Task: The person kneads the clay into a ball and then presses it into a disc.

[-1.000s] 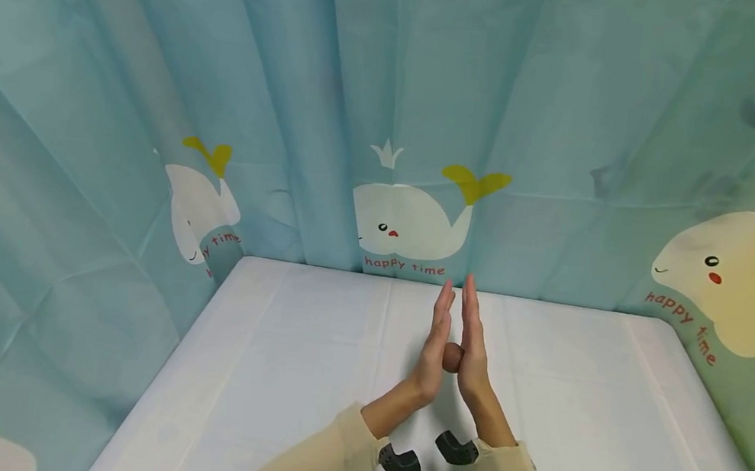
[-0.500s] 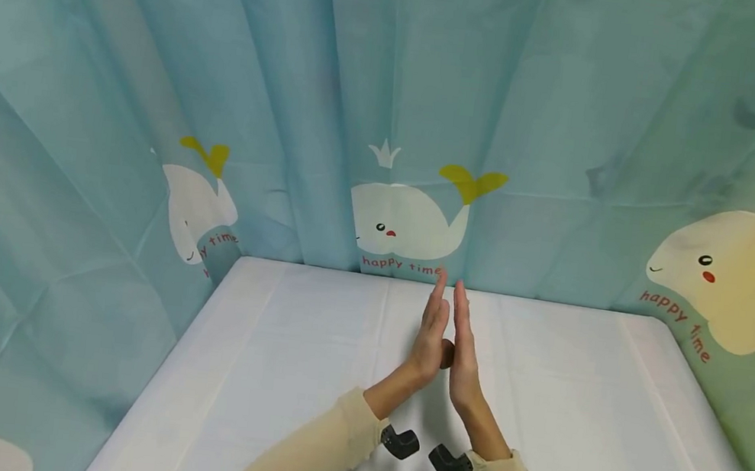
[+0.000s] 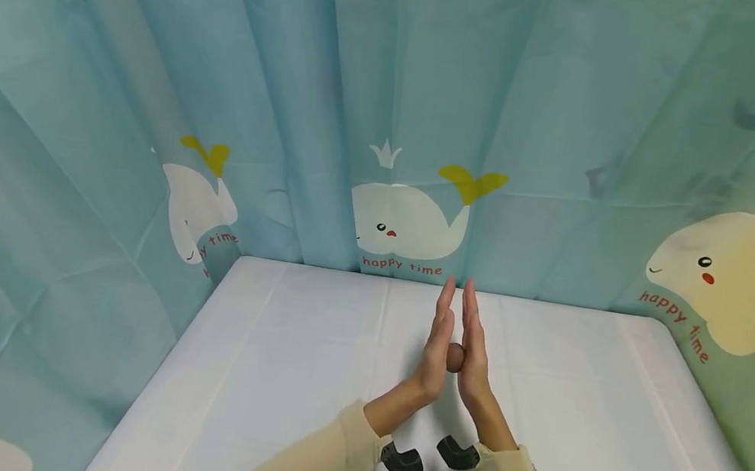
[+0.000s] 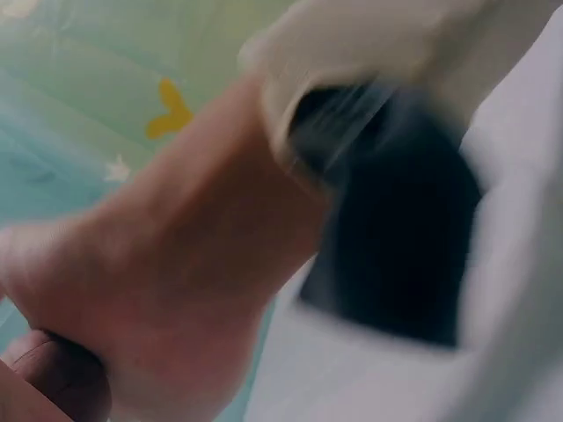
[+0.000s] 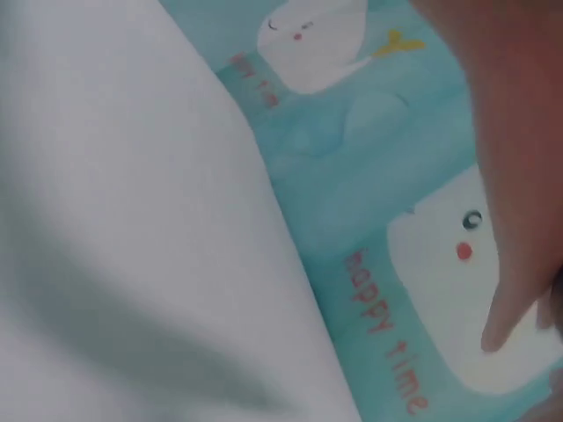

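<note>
In the head view, a small brown ball (image 3: 455, 357), perhaps of clay, sits pressed between two upright palms. My left hand (image 3: 435, 355) lies flat against its left side, fingers straight and pointing away from me. Against the other side presses my right hand (image 3: 473, 359), also straight-fingered. The fingertips stand a little apart. Part of the ball (image 4: 66, 376) shows at the lower left of the left wrist view, beside a bare wrist and palm. The right wrist view shows only part of a hand along its right edge.
Both hands are above a white-covered table (image 3: 296, 350). Behind it and at its sides hangs a blue-green curtain (image 3: 568, 133) printed with white whales. Each beige sleeve carries a black wrist device (image 3: 402, 463), and the two devices are close together.
Half a second ago the left hand was farther forward and the right hand farther back. They have since slid the opposite way and slightly right, the ball shifting between the palms.
</note>
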`<state>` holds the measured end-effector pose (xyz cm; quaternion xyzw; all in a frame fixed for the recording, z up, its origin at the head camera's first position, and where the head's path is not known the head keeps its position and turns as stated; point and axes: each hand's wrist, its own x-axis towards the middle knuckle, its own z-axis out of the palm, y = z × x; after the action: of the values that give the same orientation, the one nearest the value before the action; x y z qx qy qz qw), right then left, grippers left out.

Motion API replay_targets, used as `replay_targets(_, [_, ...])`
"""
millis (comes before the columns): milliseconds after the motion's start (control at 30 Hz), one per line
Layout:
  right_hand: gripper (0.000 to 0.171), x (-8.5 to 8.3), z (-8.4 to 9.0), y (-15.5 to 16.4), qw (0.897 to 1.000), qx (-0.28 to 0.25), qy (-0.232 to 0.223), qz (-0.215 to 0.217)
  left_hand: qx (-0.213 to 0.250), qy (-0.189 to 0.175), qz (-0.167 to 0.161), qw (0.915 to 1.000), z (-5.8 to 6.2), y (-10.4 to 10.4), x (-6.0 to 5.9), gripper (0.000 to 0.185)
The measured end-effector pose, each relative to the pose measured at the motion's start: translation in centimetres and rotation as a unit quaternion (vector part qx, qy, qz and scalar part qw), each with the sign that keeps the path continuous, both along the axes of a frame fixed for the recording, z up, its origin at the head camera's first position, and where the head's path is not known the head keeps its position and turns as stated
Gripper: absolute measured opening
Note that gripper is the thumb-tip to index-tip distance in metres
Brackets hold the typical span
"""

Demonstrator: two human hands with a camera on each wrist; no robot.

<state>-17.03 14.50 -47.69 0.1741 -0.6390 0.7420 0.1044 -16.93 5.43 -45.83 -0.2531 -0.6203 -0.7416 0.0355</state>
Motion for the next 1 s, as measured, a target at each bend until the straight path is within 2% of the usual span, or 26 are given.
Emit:
replay_targets(100, [0.056,0.5,-0.1,-0.9,1.000,0.000,0.016,0.009,-0.006,0.003,0.023,0.9997,-0.1,-0.2,-1.0,0.061])
replay_targets(200, [0.056,1.0,0.4,-1.5,1.000,0.018,0.018,-0.007,-0.024,0.000,0.044,0.9987,-0.7,-0.4,-1.8,0.061])
replay_targets(267, [0.056,1.1,0.7,-1.6,0.999,0.034,0.017,-0.023,-0.040,-0.001,0.047,0.9981,-1.3,-0.5,-2.0,0.061])
replay_targets(433, [0.055,0.7,1.0,-0.8,0.998,0.057,0.007,-0.039,-0.068,-0.016,0.029,0.9972,-2.1,-0.4,-0.7,0.061])
replay_targets(533, [0.055,0.1,0.7,-0.2,0.998,0.050,-0.005,-0.040,-0.054,-0.036,0.010,0.9978,-2.1,-0.3,0.3,0.060])
replay_targets(633, [0.055,-0.2,0.4,0.0,0.999,0.040,-0.012,-0.031,-0.031,-0.038,0.005,0.9988,-1.6,-0.3,0.6,0.060])
replay_targets(833, [0.056,0.0,-0.3,-1.1,0.999,0.033,-0.005,-0.006,-0.005,-0.027,0.030,0.9992,-0.4,-0.6,-0.9,0.061])
replay_targets(1000, [0.056,0.5,-0.3,-1.9,0.999,0.046,-0.001,-0.024,-0.017,-0.041,0.042,0.9981,-0.7,-0.8,-2.5,0.061])
